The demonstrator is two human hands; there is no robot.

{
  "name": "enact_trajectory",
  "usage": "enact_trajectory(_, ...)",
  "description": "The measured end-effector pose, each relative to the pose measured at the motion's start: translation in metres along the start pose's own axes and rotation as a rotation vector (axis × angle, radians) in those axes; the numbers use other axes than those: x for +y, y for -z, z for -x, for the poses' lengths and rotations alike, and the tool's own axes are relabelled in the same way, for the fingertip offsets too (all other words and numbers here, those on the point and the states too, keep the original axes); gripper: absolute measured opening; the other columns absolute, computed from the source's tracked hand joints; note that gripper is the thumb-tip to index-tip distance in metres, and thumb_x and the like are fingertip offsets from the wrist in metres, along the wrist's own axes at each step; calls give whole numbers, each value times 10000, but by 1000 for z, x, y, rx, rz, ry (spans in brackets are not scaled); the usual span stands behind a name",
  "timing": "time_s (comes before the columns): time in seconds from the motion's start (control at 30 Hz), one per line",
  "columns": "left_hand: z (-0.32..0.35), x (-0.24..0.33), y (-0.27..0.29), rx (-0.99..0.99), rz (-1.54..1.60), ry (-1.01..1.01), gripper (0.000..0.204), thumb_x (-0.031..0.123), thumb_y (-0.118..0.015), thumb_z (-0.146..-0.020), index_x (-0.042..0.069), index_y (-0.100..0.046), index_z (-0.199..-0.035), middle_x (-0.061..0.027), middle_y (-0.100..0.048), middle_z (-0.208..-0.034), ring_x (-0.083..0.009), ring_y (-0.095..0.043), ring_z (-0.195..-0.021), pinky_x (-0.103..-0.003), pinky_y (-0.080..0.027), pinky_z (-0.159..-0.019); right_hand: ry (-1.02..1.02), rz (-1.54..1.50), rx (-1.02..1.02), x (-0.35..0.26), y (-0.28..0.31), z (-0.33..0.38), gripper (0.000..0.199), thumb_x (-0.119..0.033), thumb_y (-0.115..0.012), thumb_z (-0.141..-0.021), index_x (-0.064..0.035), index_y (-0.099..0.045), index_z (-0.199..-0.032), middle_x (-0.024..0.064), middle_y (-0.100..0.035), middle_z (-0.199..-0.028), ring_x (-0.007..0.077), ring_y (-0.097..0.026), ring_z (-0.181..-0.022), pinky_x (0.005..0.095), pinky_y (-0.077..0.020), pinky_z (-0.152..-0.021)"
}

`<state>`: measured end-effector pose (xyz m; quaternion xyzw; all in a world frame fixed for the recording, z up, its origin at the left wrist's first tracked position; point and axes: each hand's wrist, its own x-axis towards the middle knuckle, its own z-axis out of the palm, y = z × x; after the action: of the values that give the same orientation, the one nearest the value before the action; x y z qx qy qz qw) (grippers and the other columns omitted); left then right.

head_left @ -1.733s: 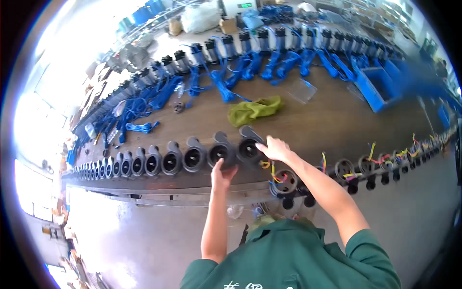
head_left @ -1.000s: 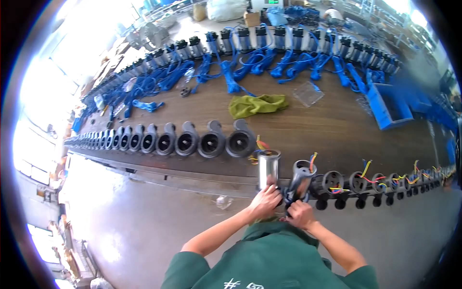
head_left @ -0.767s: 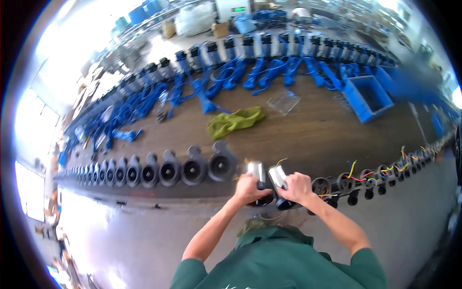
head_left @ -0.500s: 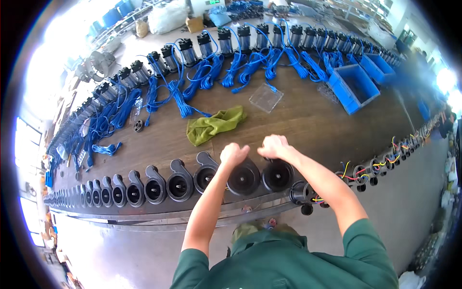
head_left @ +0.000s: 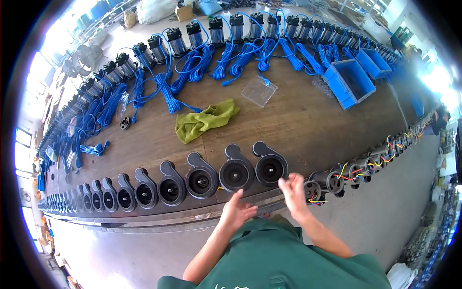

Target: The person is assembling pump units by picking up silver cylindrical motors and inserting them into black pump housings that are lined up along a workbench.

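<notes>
The rightmost dark pump housing (head_left: 271, 168) stands at the near edge of the wooden counter (head_left: 308, 120), its round face turned toward the person and a short outlet neck sticking up and to the left from its top. It is black-grey, with a small hub at the centre of the ring. It stands just beside the next housing (head_left: 236, 174) on its left, of the same shape and tilt, the two nearly touching. To its right, near the counter's edge, lies a motor unit (head_left: 314, 189) with red and yellow wires coming out of its round end.
</notes>
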<state>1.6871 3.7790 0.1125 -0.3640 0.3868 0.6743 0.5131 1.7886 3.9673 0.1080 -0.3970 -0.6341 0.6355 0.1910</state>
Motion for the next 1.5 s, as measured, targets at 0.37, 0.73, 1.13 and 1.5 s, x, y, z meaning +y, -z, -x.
enact_trajectory(0.37,-132,-12,4,-99,566,-376,640,-133,-516,-828,159,-435,-1392,-156,-565,-1345,-384,-617,-1175,-606,-583,-957,-431,-332,92,51,-35,-39,222,-196,-642,-901,20,-663,-945,119,-702,-772,204,-676,-560,279,-532,-480)
enact_trajectory(0.73,-122,-28,-24,-88,535,-565,411,-26,-569,-835,-48,-580,-1246,-185,-676,-1221,-358,-677,-1104,-541,-567,-1027,-396,-232,6,50,-13,-48,288,-242,-683,-937,45,-659,-925,95,-680,-778,194,-698,-609,295,-573,-506)
enact_trajectory(1.13,-95,-231,1,401,-1091,-1240,289,242,-723,-907,47,-616,-1093,-145,-662,-1081,-264,-650,-842,-424,-548,-720,480,666,-384,84,263,59,190,-197,-774,-858,-60,-678,-949,80,-677,-769,282,-679,-690,387,-550,-646)
enact_trajectory(1.5,-137,-279,-76,-29,-2281,-1592,151,237,-640,-754,102,-638,-821,-50,-607,-886,-239,-530,-987,-371,-427,-831,1082,1160,-603,178,318,-42,234,-169,-757,-722,-121,-661,-930,10,-621,-940,228,-619,-954,393,-557,-712)
